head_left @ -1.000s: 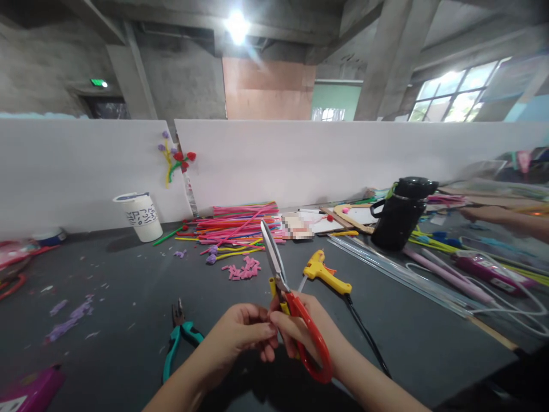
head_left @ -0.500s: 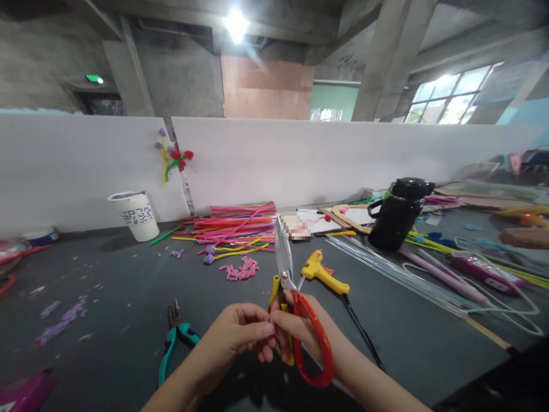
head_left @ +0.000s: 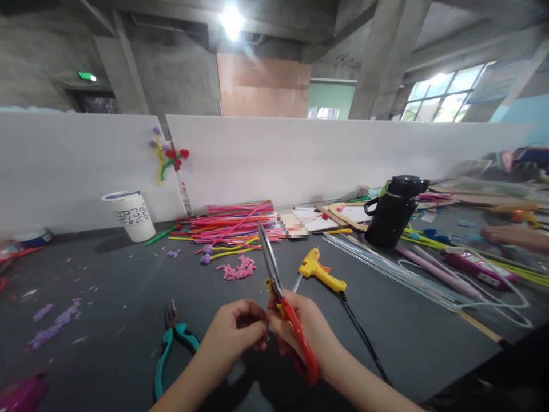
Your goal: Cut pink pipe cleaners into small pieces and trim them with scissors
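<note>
1 pair of scissors [head_left: 277, 288], likely stiff, best handle-held, sits clasped in our right grip [head_left: 307, 320]; adjacent left grip [head_left: 235, 329] unclear.

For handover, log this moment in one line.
right hand: holds red-handled scissors | left hand: beside right hand, grip unclear | glue gun: on table

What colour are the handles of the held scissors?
The scissor handles are red, clearest in the head view.
</note>
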`<state>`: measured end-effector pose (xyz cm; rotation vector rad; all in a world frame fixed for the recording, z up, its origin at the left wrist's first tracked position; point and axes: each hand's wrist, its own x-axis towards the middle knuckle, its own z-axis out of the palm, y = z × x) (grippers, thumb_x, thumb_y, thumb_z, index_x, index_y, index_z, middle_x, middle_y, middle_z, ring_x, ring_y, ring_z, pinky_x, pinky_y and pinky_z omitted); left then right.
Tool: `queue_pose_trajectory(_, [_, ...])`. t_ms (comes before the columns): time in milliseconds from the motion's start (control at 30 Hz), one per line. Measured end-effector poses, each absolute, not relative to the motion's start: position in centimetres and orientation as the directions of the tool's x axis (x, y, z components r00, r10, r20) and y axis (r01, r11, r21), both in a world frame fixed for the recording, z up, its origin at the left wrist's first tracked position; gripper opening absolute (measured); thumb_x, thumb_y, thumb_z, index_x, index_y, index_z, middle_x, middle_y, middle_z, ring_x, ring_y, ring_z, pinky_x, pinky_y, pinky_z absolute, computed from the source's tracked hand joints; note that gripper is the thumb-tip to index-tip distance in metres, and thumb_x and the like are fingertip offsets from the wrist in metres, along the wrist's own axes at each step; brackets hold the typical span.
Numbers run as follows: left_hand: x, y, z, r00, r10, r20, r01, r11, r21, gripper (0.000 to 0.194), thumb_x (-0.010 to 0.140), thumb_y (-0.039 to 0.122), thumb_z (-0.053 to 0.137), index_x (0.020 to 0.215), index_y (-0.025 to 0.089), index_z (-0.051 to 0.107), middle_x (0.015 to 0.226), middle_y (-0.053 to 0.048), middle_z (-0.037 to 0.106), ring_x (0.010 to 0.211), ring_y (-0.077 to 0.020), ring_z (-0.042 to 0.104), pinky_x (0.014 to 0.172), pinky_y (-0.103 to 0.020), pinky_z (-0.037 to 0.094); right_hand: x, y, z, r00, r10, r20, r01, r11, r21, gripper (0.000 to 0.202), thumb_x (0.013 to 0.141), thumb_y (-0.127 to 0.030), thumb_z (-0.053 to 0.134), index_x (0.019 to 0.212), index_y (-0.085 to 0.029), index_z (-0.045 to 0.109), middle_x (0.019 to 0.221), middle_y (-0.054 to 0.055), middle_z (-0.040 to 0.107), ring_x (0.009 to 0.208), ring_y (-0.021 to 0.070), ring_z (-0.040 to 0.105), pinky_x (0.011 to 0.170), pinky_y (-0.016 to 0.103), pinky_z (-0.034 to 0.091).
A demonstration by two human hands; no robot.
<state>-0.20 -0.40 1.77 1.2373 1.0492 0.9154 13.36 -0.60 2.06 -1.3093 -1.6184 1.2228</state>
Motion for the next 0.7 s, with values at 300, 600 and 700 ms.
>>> queue_pose_trajectory(300, [-1.8,-0.2,3.6,0.017,1.000,-0.010,-0.299,0.014,0.954,0.009,0.064,0.022,0.062,0.066,0.014,0.057,0.056,0.001,0.059,0.049,-0.0079,0.051,0.051,-0.019,0.039,15.6,-1.0,2.7,-0.273,0.950,0.154,0.710,0.307,-0.634,0.026,0.070,-0.044,0.052,0.071,-0.021,0.040,0.057,-0.004,0.048,0.050,0.0106,0.041,0.047,0.020,0.029])
queue_pose_trajectory(600, [-1.7,-0.4,3.8,-0.030,0.999,0.014,-0.423,-0.025,0.906,0.006,0.067,0.019,0.061,0.065,0.013,0.058,0.057,0.001,0.059,0.050,-0.0071,0.052,0.050,-0.017,0.039,16.1,-2.0,2.1,-0.362,0.915,0.180,0.853,0.403,-0.331,0.035,0.075,-0.054,0.041,0.075,-0.019,0.045,0.064,0.003,0.058,0.054,0.0166,0.052,0.047,0.023,0.026])
queue_pose_trajectory(700, [-1.7,-0.5,3.9,-0.029,0.999,0.025,-0.411,-0.035,0.911,0.007,0.067,0.019,0.061,0.063,0.013,0.059,0.055,0.002,0.056,0.050,-0.0061,0.050,0.050,-0.016,0.037,16.1,-2.0,2.0,-0.377,0.905,0.199,0.861,0.421,-0.285,0.037,0.076,-0.055,0.039,0.077,-0.018,0.046,0.065,0.004,0.059,0.053,0.0170,0.054,0.046,0.023,0.027])
